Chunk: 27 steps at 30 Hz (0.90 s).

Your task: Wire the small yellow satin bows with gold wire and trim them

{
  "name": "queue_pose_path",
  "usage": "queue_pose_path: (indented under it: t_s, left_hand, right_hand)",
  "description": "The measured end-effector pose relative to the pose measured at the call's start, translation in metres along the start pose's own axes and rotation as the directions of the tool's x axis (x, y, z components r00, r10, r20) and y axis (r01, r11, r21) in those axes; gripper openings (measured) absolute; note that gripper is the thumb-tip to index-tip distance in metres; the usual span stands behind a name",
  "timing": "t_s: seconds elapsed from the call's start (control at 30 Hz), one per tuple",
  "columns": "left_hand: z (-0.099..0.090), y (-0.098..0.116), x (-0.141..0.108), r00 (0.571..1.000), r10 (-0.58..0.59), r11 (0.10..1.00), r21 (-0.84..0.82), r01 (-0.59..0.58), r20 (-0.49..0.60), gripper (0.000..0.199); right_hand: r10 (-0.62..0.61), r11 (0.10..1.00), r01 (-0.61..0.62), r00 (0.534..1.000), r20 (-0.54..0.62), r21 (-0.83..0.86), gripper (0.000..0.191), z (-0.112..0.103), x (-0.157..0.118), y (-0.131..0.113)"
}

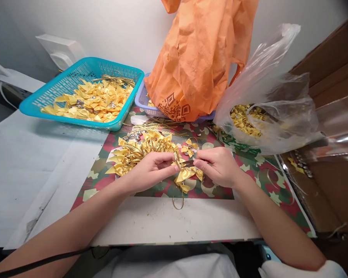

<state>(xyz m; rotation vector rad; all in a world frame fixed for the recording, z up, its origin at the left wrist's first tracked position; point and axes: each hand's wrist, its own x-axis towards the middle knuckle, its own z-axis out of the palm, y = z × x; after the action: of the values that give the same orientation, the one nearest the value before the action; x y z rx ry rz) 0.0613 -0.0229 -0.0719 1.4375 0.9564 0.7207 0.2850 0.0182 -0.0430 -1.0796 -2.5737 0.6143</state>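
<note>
While the left hand pinches gold wire above the tabletop, the right hand clamps a dark slim tool, its tip right by that wire! Yellow bows lie heaped alongside.

A pale, plain wall spans the top of the frame, brighter near the middle and greyer at upper left, where a white fitting juts out. The white-topped bench crosses the lower half; brown cardboard stands at right.
</note>
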Motion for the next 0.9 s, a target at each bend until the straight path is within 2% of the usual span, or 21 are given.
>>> queue_pose_path:
  t_s: [0.33, 0.6, 0.7, 0.77, 0.83, 0.9]
  left_hand:
    - [-0.001, -0.002, -0.001, 1.0, 0.028, 0.999, 0.019, -0.028, 0.011, 0.031]
    - [0.0, 0.005, -0.001, 1.0, 0.024, 0.999, 0.04, -0.024, 0.004, 0.032]
    - [-0.001, 0.004, -0.001, 1.0, 0.008, 0.998, 0.063, -0.007, -0.01, 0.033]
    - [-0.001, 0.004, -0.002, 1.0, 0.0, 0.998, 0.068, 0.0, -0.013, 0.033]
    - [-0.001, 0.003, -0.002, 1.0, -0.006, 0.998, 0.06, 0.007, -0.006, 0.032]
    - [0.0, 0.004, -0.002, 1.0, -0.013, 0.999, 0.05, 0.013, -0.002, 0.031]
  right_hand:
    - [0.017, 0.996, -0.017, 1.0, 0.006, 0.092, 0.055, 0.006, 0.006, -0.003]
    - [0.104, 0.989, -0.091, 0.989, -0.107, 0.12, 0.056, 0.008, 0.0, -0.001]
    - [0.219, 0.975, -0.203, 0.952, -0.212, 0.093, 0.05, 0.004, -0.013, 0.019]
    - [0.326, 0.937, -0.347, 0.905, -0.273, -0.033, 0.04, 0.003, -0.025, 0.038]
    - [0.411, 0.85, -0.488, 0.851, -0.327, -0.2, 0.032, 0.003, -0.038, 0.056]
    - [0.442, 0.759, -0.553, 0.825, -0.353, -0.344, 0.029, 0.002, -0.047, 0.067]
